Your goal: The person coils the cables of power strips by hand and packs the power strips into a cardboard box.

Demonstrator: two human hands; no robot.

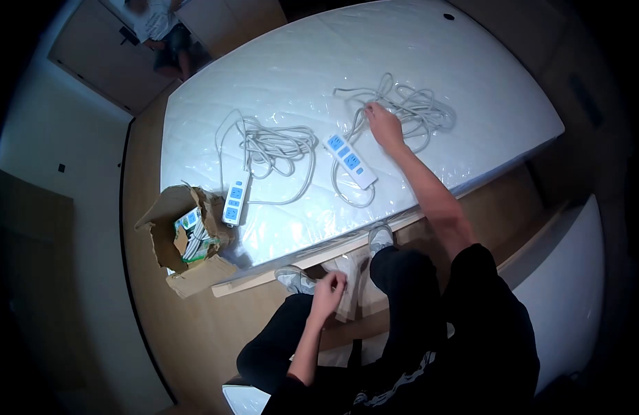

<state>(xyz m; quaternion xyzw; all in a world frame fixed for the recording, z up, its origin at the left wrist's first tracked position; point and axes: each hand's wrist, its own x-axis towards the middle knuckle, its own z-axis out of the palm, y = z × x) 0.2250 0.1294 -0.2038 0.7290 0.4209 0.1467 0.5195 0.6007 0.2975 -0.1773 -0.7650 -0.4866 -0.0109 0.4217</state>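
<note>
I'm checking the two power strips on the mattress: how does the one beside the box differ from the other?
The box-side strip slants right at its far end; the other strip slants left. The box-side strip's cord leaves its far end; the other strip's cord leaves its near end. Both are white with blue sockets.

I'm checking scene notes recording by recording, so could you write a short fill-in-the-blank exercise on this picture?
1. The hand at the cords is the person's ____ one.
2. The number of strips lying on the mattress is ____.
3. The strips' socket panels are coloured ____.

Missing words: right; two; blue.
</note>
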